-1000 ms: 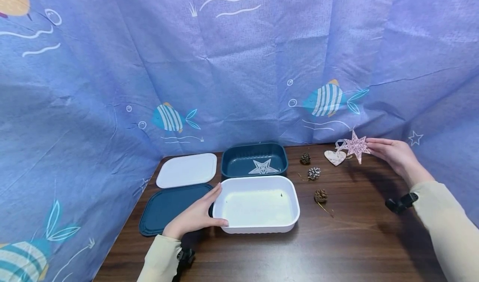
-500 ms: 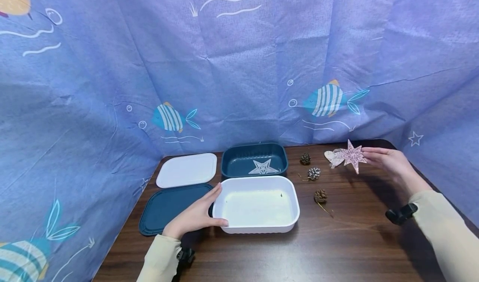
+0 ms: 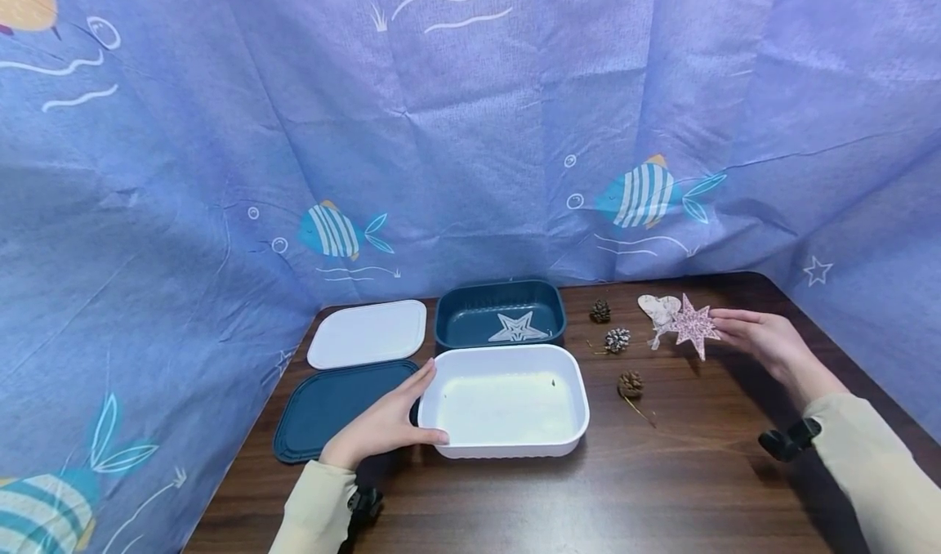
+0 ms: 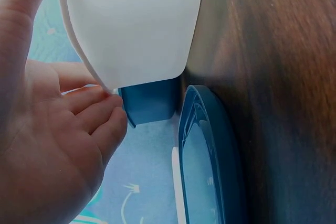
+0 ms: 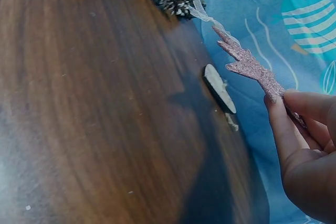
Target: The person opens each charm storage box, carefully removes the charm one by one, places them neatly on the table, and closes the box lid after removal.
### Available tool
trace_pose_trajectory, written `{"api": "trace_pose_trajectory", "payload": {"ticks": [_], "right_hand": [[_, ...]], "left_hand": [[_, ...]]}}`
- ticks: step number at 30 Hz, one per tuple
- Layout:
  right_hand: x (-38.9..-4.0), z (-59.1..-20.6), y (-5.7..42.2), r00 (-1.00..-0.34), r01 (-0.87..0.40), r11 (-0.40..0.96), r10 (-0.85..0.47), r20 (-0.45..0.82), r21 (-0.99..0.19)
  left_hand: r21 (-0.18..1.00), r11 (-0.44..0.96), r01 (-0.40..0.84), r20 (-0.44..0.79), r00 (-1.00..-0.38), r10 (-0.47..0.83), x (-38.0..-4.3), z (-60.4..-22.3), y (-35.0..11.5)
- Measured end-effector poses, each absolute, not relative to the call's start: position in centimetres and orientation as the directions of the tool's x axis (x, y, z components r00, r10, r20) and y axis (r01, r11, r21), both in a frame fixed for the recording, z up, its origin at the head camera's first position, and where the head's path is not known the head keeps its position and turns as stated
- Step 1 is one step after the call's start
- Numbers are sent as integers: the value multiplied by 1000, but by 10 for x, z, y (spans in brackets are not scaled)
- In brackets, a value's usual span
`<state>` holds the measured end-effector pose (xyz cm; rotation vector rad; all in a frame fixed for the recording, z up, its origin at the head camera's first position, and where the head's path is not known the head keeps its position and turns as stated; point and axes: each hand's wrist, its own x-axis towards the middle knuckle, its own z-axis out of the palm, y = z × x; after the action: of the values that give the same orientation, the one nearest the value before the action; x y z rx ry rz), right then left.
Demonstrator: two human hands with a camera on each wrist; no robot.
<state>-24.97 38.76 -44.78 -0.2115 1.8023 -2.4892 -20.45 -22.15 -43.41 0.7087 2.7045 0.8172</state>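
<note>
My right hand (image 3: 764, 343) pinches a glittery pink star ornament (image 3: 694, 325) between thumb and fingers, held above the table. A sheer ribbon (image 5: 199, 11) trails from the star's far point in the right wrist view. Behind the star, a pale heart ornament (image 3: 654, 307) lies on the table, partly covered. My left hand (image 3: 390, 423) grips the left end of a white rectangular container (image 3: 507, 449), thumb at its front corner and fingers at the rim. Inside that container only its pale floor shows. A dark blue container (image 3: 470, 337) stands behind it, with a silvery star ornament (image 3: 518, 327) inside.
Left of the containers lie a white lid (image 3: 367, 333) and a dark blue lid (image 3: 323, 411). Several pine cones are on the table's right half: a dark one (image 3: 599, 310), a white-tipped one (image 3: 617, 340) and a brown one (image 3: 630, 384). A blue fish-print cloth (image 3: 470, 129) hangs behind.
The right hand has come lower and slightly nearer with the pink star, whose ribbon has swung down over the heart. My left hand and the white container have stayed put.
</note>
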Motion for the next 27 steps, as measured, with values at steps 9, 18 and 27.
{"api": "trace_pose_trajectory", "payload": {"ticks": [9,18,27], "right_hand": [[-248,-459,387,-989,-12,-287,-137,53,-958],[-248,-468,387,-986,16,-249,-164,26,-968],[-249,-479,387,-980,55,-271,-197,-1,-961]], "left_hand": [[566,731,380,-78,-859,506,-205,-431,-222],[562,733,385,-72,-859,506,-206,-434,-222],[564,735,377,-81,-860,504,-207,-435,-221]]}}
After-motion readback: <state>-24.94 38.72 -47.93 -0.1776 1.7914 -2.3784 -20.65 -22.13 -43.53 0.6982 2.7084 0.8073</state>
